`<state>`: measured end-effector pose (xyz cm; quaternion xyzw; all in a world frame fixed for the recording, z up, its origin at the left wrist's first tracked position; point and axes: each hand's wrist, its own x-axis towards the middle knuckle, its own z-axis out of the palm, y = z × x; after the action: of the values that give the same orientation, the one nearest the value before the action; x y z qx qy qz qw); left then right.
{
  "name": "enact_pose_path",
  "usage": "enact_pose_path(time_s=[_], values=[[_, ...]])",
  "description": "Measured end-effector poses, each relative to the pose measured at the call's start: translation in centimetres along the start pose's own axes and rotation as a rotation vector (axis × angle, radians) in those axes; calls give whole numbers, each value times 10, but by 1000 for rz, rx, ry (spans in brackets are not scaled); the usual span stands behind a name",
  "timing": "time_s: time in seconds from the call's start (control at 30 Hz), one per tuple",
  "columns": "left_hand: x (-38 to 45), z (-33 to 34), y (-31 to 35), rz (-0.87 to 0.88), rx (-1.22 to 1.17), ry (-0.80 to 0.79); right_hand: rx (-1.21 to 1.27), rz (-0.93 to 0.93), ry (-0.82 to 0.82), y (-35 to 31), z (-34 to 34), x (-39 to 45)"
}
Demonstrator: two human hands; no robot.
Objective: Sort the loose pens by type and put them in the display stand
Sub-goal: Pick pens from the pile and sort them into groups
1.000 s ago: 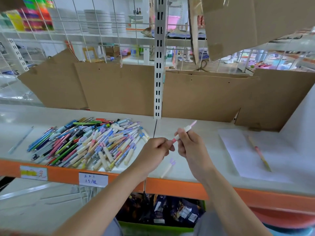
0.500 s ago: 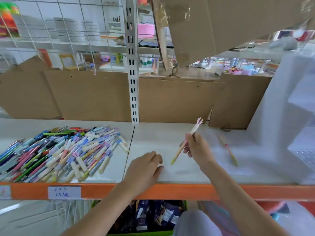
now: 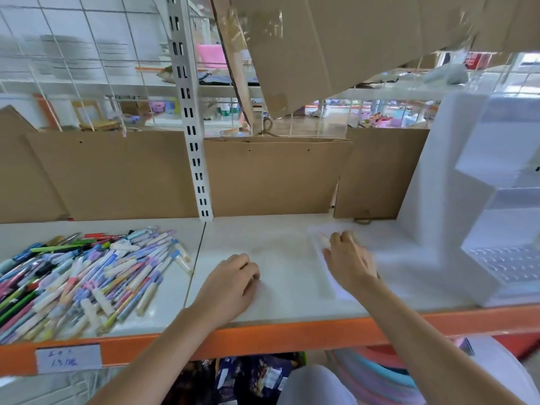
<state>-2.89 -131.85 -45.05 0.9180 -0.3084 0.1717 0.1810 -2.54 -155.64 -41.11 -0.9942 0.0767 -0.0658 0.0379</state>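
Under right hand (image 3: 349, 260), pen direction unclear.

1. pile of pens (image 3: 87, 276): cut off by the left edge.
2. right hand (image 3: 349, 260): hides what lies under its fingers; any hold cannot be told.
3. display stand (image 3: 473, 217), right of that hand: blurred, cut off at the right edge.

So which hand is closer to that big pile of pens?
Left. The left hand rests on the shelf just right of the pen pile; the right hand is farther right, near the white display stand.
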Motion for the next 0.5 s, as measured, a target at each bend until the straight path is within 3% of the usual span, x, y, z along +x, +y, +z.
enact_pose_path(time_s=[0.2,0.3,0.37,0.5], values=[[-31,-23,-11,-79,-5,47,101,-368,-4,-62,-7,-36],[-50,-39,-29,-200,35,75,174,-548,0,-101,-9,-58],[-62,-52,-45,-293,88,99,123,-666,13,-123,-3,-66],[-79,-75,-73,-488,173,94,-99,-679,-75,-155,15,-62]])
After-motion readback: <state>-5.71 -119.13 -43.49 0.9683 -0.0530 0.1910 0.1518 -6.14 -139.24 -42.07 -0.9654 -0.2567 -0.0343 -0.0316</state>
